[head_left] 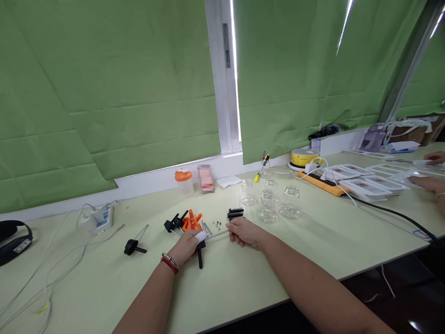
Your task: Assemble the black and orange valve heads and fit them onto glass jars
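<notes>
Our left hand (189, 245) is closed on the black handle (200, 258), and our right hand (244, 232) pinches the metal rod (218, 234) above the table (243, 287). We judge that a slip could flick the rod into the loose screws (217, 225) at 12 o'clock and scatter them.

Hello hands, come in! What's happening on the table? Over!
Left hand and right hand both shut on metal rod. Black handle sticks out below left hand. Orange parts, glass jars nearby, none in the way.
</notes>
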The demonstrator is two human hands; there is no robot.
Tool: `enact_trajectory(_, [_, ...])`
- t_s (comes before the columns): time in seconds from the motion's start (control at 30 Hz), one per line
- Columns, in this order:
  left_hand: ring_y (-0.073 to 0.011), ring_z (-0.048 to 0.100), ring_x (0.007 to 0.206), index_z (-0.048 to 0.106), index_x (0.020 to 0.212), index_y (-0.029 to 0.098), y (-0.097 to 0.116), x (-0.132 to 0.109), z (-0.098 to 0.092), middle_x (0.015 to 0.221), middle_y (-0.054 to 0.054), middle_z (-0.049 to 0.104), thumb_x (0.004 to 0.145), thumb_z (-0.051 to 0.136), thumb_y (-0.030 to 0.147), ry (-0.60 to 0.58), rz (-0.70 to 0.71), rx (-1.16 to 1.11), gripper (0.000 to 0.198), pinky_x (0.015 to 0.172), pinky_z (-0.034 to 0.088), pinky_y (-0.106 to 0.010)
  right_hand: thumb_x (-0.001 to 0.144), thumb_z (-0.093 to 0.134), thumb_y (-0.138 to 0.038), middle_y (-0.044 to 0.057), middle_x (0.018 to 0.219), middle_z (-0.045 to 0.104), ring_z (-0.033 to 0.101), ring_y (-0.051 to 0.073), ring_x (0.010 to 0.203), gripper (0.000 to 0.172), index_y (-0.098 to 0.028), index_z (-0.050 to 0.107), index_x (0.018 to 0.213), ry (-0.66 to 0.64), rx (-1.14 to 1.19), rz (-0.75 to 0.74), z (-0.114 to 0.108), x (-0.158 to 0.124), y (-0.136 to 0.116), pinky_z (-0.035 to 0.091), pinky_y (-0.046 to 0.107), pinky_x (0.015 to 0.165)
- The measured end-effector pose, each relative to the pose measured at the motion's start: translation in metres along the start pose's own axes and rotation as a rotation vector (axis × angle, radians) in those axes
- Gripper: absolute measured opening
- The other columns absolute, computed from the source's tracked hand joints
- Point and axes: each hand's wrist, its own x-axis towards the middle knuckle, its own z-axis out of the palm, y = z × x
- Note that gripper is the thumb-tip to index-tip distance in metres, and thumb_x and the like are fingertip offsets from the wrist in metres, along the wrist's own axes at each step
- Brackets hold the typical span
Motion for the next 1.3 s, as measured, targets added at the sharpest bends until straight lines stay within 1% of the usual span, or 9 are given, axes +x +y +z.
enact_trajectory(0.07, [-0.0083,0.032,0.037,0.043,0.064,0.021,-0.002,-0.001,-0.002,0.052,0.005,0.038,0.079,0.048,0.054,-0.029,0.018,-0.029,0.037,0.039,0.023,-0.023,0.094,0.045,-0.034,-0.002,0.056,0.058,0.039,0.004,0.035,0.033,-0.017,0.049,0.065,0.012,0.007,0.001,0.0,0.001,0.0,0.033,0.016,0.032])
enact_trajectory(0.2, [-0.0094,0.038,0.047,0.051,0.076,0.018,-0.009,0.001,-0.007,0.064,0.002,0.046,0.068,0.067,0.047,-0.078,0.103,-0.013,0.034,0.043,0.029,-0.023,0.094,0.046,-0.036,-0.002,0.054,0.058,0.039,0.004,0.035,0.034,-0.017,0.048,0.065,0.032,0.027,0.003,0.0,0.002,0.002,0.032,0.016,0.031])
enact_trajectory(0.27, [-0.0105,0.04,0.051,0.053,0.08,0.018,-0.012,0.002,-0.009,0.069,0.001,0.048,0.064,0.071,0.044,-0.096,0.126,0.009,0.035,0.046,0.031,-0.023,0.093,0.047,-0.037,-0.002,0.054,0.057,0.04,0.005,0.035,0.035,-0.017,0.048,0.065,0.038,0.041,0.002,0.0,0.003,0.002,0.032,0.016,0.031])
enact_trajectory(0.43, [-0.0111,0.038,0.049,0.053,0.076,0.019,-0.009,0.002,-0.009,0.063,0.002,0.044,0.069,0.065,0.049,-0.083,0.091,0.026,0.033,0.048,0.029,-0.025,0.093,0.047,-0.039,-0.002,0.057,0.058,0.041,0.005,0.037,0.031,-0.017,0.051,0.072,0.04,0.111,-0.001,0.0,0.001,-0.001,0.034,0.016,0.032])
enact_trajectory(0.67, [-0.0112,0.037,0.045,0.052,0.076,0.02,-0.005,-0.001,-0.007,0.057,0.005,0.04,0.072,0.062,0.052,-0.077,0.061,-0.005,0.034,0.048,0.026,-0.025,0.089,0.053,-0.024,-0.002,0.06,0.059,0.043,0.005,0.039,0.013,-0.017,0.052,0.078,0.013,0.098,-0.028,-0.002,-0.001,0.0,0.035,0.016,0.033])
enact_trajectory(0.77, [-0.0108,0.036,0.044,0.052,0.078,0.02,-0.006,0.0,-0.007,0.057,0.005,0.04,0.073,0.062,0.052,-0.075,0.057,-0.013,0.034,0.047,0.026,-0.025,0.089,0.052,-0.025,-0.002,0.06,0.06,0.043,0.005,0.039,0.017,-0.018,0.051,0.075,0.009,0.088,-0.026,-0.002,0.0,0.001,0.035,0.016,0.033])
enact_trajectory(1.03, [-0.011,0.037,0.046,0.051,0.078,0.02,-0.002,-0.002,-0.007,0.059,0.005,0.04,0.073,0.061,0.055,-0.073,0.061,-0.002,0.036,0.05,0.028,-0.025,0.092,0.049,-0.038,-0.001,0.058,0.058,0.042,0.005,0.039,0.032,-0.018,0.048,0.067,0.003,0.087,-0.037,-0.001,0.002,0.002,0.034,0.016,0.033])
enact_trajectory(1.2, [-0.0109,0.036,0.045,0.051,0.077,0.02,-0.003,-0.002,-0.007,0.058,0.005,0.04,0.074,0.06,0.054,-0.071,0.072,0.004,0.035,0.05,0.028,-0.025,0.092,0.048,-0.04,-0.002,0.056,0.057,0.042,0.005,0.038,0.032,-0.018,0.05,0.07,0.017,0.094,-0.028,-0.001,0.004,0.004,0.034,0.016,0.033])
enact_trajectory(1.3, [-0.0115,0.037,0.045,0.05,0.076,0.021,-0.002,-0.001,-0.007,0.057,0.005,0.04,0.074,0.059,0.054,-0.067,0.064,0.016,0.034,0.05,0.028,-0.026,0.092,0.049,-0.037,-0.002,0.057,0.058,0.043,0.006,0.039,0.025,-0.018,0.051,0.077,0.033,0.113,-0.02,-0.001,0.004,0.004,0.034,0.016,0.033])
